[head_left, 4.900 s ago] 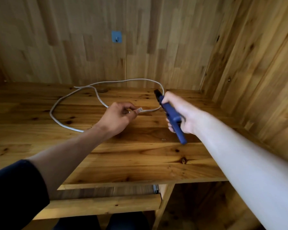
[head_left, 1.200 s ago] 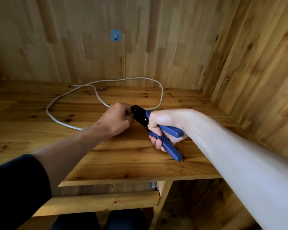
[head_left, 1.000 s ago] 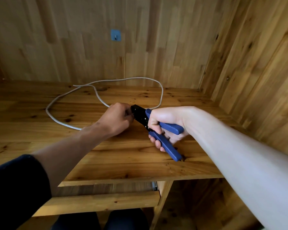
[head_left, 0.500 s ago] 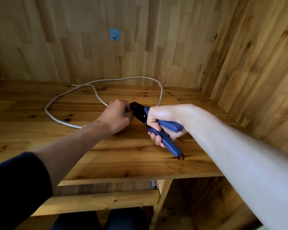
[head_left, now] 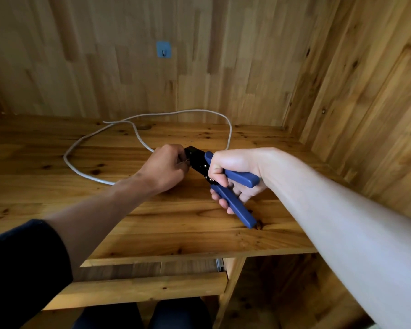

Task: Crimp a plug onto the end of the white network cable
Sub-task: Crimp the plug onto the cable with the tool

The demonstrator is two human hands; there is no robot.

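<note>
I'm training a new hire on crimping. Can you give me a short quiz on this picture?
1. True or false: the right hand grips the crimper by its blue handles.
2. Where does the slack cable lie? A on the desk; B on the floor; C on a lap.
3. Fill in: the left hand is at the crimper's ___ head (colour).
Key: 1 true; 2 A; 3 black.
</note>
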